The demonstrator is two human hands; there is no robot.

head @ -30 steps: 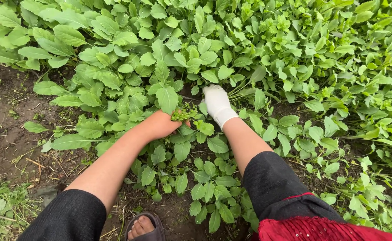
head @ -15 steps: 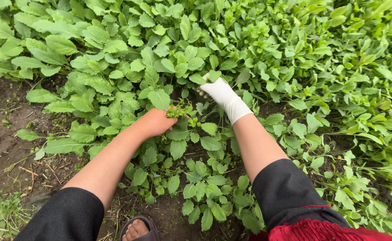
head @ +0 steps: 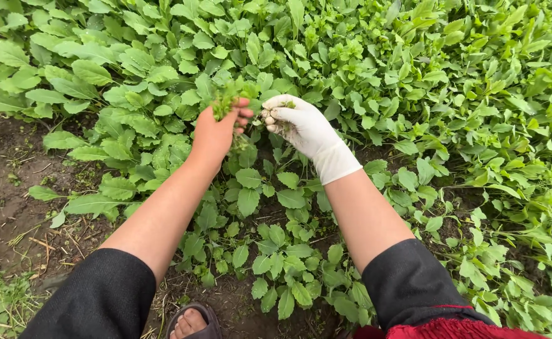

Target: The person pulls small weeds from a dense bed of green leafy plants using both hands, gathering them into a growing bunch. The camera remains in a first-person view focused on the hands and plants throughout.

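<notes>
Left hand (head: 216,132), bare, clamps a bunch of small-leaved green sprigs (head: 227,95) at its 12 o'clock. Right hand (head: 301,125), white-gloved, fingers curled together at 3 o'clock, pinching a tiny green scrap.

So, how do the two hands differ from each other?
The left hand is bare; the right hand wears a white glove. The left hand grips a bunch of small greens; in the right hand the fingers are curled, and I cannot tell whether they hold anything. The left hand is seen from its back, wrist raised; the right hand turns its knuckles toward the left. Both are lifted above the leafy plants, close together.
</notes>
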